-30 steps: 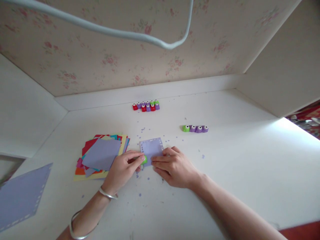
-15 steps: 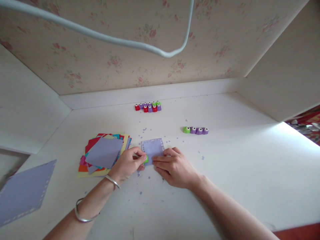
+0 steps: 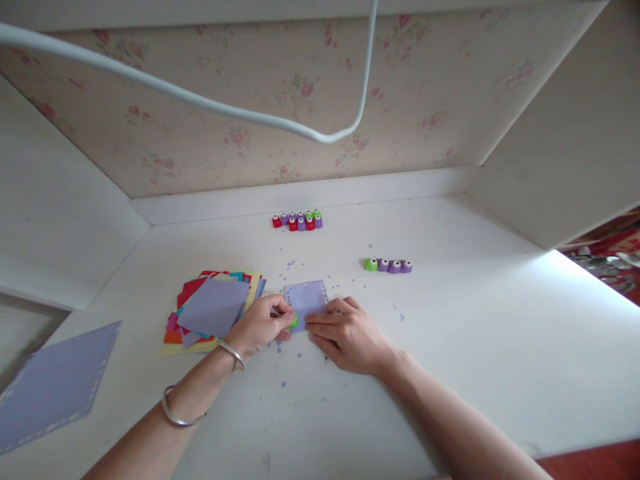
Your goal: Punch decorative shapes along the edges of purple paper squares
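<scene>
My left hand (image 3: pixel 266 325) is closed, pinching a small green craft punch (image 3: pixel 294 321) between thumb and fingers. The punch sits at the left edge of a small purple sheet of paper (image 3: pixel 306 297), and my fingers hide part of it. White punched marks line the sheet's left, top and right borders. My right hand (image 3: pixel 350 335) holds the sheet by its lower right part, fingertips pressed on it and close to the punch. Beneath my left wrist's far side lies a stack of coloured paper (image 3: pixel 214 305) with a purple sheet on top.
A group of red, purple and green punches (image 3: pixel 301 224) stands near the back wall. A short row of punches (image 3: pixel 395 266) is at the right. Another purple sheet (image 3: pixel 60 383) with punched borders lies far left. Purple paper bits (image 3: pixel 284 385) are scattered about. A white cable (image 3: pixel 220 105) hangs overhead.
The head view has tilted up slightly, so the scene sits a little lower. Both hands, the punch and the sheet keep nearly the same places relative to each other.
</scene>
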Demonstrator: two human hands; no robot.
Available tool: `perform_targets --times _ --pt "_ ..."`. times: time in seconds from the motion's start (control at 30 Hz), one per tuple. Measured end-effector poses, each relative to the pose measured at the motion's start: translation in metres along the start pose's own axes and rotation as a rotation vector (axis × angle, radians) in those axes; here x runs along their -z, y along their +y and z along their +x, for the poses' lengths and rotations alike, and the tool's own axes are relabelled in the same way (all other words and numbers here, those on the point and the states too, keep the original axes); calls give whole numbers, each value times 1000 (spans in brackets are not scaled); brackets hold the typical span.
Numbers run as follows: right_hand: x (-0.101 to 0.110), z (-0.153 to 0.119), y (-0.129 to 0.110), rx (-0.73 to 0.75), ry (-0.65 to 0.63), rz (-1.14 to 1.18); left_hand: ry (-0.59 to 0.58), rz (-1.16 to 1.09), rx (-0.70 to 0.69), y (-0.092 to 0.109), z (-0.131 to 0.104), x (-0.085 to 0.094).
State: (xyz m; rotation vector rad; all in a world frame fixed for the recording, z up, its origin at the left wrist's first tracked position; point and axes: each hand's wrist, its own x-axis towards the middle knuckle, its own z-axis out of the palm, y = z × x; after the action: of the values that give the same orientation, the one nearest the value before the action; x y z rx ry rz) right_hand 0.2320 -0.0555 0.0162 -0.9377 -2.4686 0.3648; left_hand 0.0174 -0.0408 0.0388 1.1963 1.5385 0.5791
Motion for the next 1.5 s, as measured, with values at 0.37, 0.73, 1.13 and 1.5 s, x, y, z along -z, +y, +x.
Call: perform_targets --times 0.37,0.73,1.13,1.5 --pt "2 0 -2 2 1 2 -13 -32 -11 3 -3 0" --pt "2 1 -1 -2 -4 25 -3 -31 -36 2 -15 3" --pt "1 0 0 2 11 16 74 39 -74 -14 -21 30" --pt "2 1 -1 14 5 -5 234 341 -340 -43 -37 27"
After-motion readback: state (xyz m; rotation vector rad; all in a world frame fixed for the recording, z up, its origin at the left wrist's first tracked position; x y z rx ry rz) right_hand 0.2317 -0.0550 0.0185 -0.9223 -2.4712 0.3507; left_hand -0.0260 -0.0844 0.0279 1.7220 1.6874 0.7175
